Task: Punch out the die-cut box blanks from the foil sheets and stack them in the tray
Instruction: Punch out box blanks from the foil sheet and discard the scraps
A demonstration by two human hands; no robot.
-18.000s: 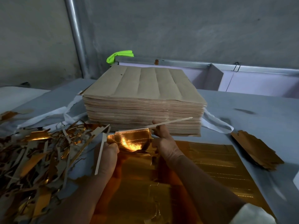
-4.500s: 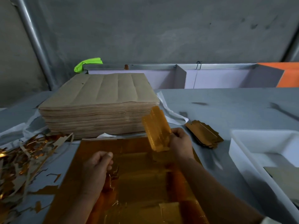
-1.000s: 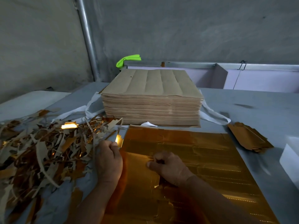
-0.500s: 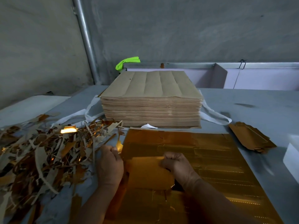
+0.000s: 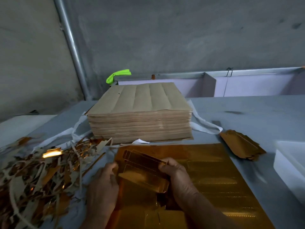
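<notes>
Both hands are on the work, just in front of the stack of brown sheets (image 5: 140, 113). The right hand (image 5: 178, 177) pinches the right end of a gold box blank (image 5: 143, 164), thumb on top and fingers tucked underneath. The left hand (image 5: 103, 182) has its fingers curled in tight against the blank's left edge and grips it there. The blank is tilted, its far end raised off the foil sheet (image 5: 206, 171), and its dotted crease lines catch the light.

The foil sheet lies flat on the counter (image 5: 255, 116), its far edge just short of the stack's front face. Near the hands its surface is torn and ragged.

A loose pile of punched blanks (image 5: 242, 146) sits in front of the stack's right corner, just off the sheet's far right corner. Further right of that pile a corner of the white tray (image 5: 288, 164) pokes into view; what it holds cannot be made out.

Left of the stack, a scrap heap (image 5: 41, 171) of gold and brown strips sprawls across the counter. White strapping (image 5: 204, 124) trails out from the stack's right side, and a green cloth (image 5: 118, 75) hangs behind it.
</notes>
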